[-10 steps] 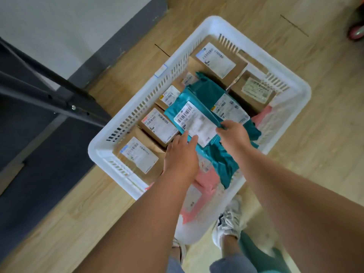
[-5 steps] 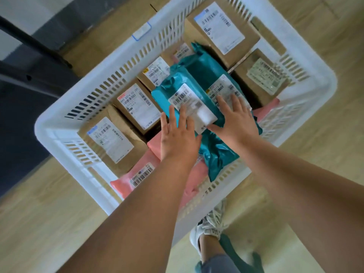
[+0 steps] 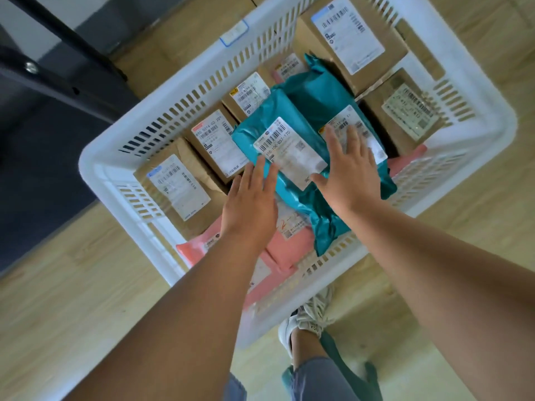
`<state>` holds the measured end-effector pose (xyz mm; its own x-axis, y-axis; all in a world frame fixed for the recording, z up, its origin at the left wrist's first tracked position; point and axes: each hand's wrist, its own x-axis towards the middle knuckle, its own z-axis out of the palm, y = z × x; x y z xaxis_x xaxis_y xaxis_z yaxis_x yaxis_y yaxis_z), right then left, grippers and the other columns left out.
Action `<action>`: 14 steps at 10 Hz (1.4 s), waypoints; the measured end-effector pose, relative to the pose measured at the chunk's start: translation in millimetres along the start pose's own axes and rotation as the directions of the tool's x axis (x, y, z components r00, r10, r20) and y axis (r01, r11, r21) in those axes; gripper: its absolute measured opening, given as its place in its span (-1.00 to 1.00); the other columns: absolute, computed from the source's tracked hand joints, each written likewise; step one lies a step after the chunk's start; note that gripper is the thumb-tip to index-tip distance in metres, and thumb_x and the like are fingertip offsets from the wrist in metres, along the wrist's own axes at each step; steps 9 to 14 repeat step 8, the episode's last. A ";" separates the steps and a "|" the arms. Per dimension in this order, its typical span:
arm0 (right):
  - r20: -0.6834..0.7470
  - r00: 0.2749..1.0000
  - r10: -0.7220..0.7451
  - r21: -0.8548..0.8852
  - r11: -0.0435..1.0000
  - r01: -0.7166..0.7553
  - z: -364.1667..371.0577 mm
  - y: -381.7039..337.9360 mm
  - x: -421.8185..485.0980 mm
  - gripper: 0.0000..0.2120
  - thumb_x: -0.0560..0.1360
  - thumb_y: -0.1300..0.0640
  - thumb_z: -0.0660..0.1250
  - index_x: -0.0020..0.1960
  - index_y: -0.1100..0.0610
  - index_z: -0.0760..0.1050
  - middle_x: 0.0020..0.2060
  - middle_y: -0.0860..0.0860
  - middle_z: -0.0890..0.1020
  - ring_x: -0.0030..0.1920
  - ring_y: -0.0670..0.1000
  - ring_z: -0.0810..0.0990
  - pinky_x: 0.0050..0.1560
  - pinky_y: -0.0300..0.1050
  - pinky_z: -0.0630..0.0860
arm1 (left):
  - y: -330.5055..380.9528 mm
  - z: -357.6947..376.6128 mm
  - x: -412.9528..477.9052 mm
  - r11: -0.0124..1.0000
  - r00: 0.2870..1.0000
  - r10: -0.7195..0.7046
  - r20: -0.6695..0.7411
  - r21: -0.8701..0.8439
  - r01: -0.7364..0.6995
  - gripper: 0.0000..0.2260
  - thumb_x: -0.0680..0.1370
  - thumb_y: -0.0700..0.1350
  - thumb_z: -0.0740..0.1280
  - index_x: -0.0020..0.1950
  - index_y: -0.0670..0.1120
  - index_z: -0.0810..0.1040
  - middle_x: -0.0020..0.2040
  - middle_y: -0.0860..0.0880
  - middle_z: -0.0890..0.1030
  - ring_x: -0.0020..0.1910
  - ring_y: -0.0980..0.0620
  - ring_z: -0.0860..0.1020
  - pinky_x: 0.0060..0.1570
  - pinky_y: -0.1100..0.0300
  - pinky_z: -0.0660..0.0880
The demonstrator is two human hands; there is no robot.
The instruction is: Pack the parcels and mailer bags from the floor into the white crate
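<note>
Now, left of the left hand (image 3: 249, 204), brown cardboard parcels (image 3: 188, 151) stand in the white slotted plastic crate (image 3: 95, 151). Both hands lie flat, fingers straight, gripping nothing. Between them lies the teal plastic mailer bag (image 3: 254, 134), and a second teal bag (image 3: 315, 94) is under the right hand (image 3: 347, 175).

The white crate (image 3: 92, 160) is smooth moulded plastic with a faint gloss. The teal mailer bags (image 3: 260, 123) at centre are crinkled plastic film (a soft sheen on the folds). The pink mailer bags (image 3: 289, 250) below them look duller. The parcels (image 3: 396, 52) are matt brown cardboard with white paper labels (image 3: 292, 151). The floor (image 3: 72, 299) shows pale wood grain, and the bars (image 3: 58, 79) at upper left are black metal.
</note>
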<state>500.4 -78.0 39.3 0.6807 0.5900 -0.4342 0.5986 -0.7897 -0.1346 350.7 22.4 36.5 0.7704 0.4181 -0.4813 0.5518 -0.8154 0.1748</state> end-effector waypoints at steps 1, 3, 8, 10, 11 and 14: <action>0.028 0.974 -0.225 -0.034 0.974 0.226 -1.7 -21.9 -32.5 -0.26 0.57 -0.15 0.20 0.58 -0.06 -0.14 0.57 0.15 -0.06 0.57 0.15 -0.08 0.54 0.07 -0.11 | -20.7 1.7 -50.5 0.978 0.978 -0.199 0.064 -0.049 0.202 -0.41 0.64 -0.02 0.13 0.58 -0.07 -0.09 0.59 -0.10 -0.09 0.57 -0.11 -0.07 0.53 -0.01 0.00; 0.375 0.845 -0.382 -0.138 0.878 0.458 28.7 -62.2 -83.7 -0.28 0.52 0.08 0.29 0.56 -0.13 -0.01 0.57 0.09 -0.17 0.52 0.23 -0.32 0.53 0.22 -0.12 | -34.8 19.5 -118.8 0.977 0.939 -0.214 0.269 0.082 0.199 -0.45 0.58 0.24 0.11 0.53 0.06 0.17 0.53 -0.10 0.13 0.46 -0.17 0.20 0.25 -0.05 0.40; 0.396 0.891 -0.220 -0.288 0.892 0.348 24.9 -79.1 -94.9 -0.20 0.46 0.22 0.36 0.55 -0.12 0.04 0.57 0.08 -0.17 0.54 0.22 -0.27 0.52 0.24 -0.16 | -48.2 21.0 -138.9 0.988 0.944 -0.092 0.318 0.150 0.046 -0.45 0.65 0.04 0.08 0.59 0.01 -0.03 0.58 -0.19 -0.11 0.55 -0.23 -0.02 0.50 -0.17 -0.06; 0.396 0.891 -0.220 -0.288 0.892 0.348 24.9 -79.1 -94.9 -0.20 0.46 0.22 0.36 0.55 -0.12 0.04 0.57 0.08 -0.17 0.54 0.22 -0.27 0.52 0.24 -0.16 | -48.2 21.0 -138.9 0.988 0.944 -0.092 0.318 0.150 0.046 -0.45 0.65 0.04 0.08 0.59 0.01 -0.03 0.58 -0.19 -0.11 0.55 -0.23 -0.02 0.50 -0.17 -0.06; 0.396 0.891 -0.220 -0.288 0.892 0.348 24.9 -79.1 -94.9 -0.20 0.46 0.22 0.36 0.55 -0.12 0.04 0.57 0.08 -0.17 0.54 0.22 -0.27 0.52 0.24 -0.16 | -48.2 21.0 -138.9 0.988 0.944 -0.092 0.318 0.150 0.046 -0.45 0.65 0.04 0.08 0.59 0.01 -0.03 0.58 -0.19 -0.11 0.55 -0.23 -0.02 0.50 -0.17 -0.06; 0.396 0.891 -0.220 -0.288 0.892 0.348 24.9 -79.1 -94.9 -0.20 0.46 0.22 0.36 0.55 -0.12 0.04 0.57 0.08 -0.17 0.54 0.22 -0.27 0.52 0.24 -0.16 | -48.2 21.0 -138.9 0.988 0.944 -0.092 0.318 0.150 0.046 -0.45 0.65 0.04 0.08 0.59 0.01 -0.03 0.58 -0.19 -0.11 0.55 -0.23 -0.02 0.50 -0.17 -0.06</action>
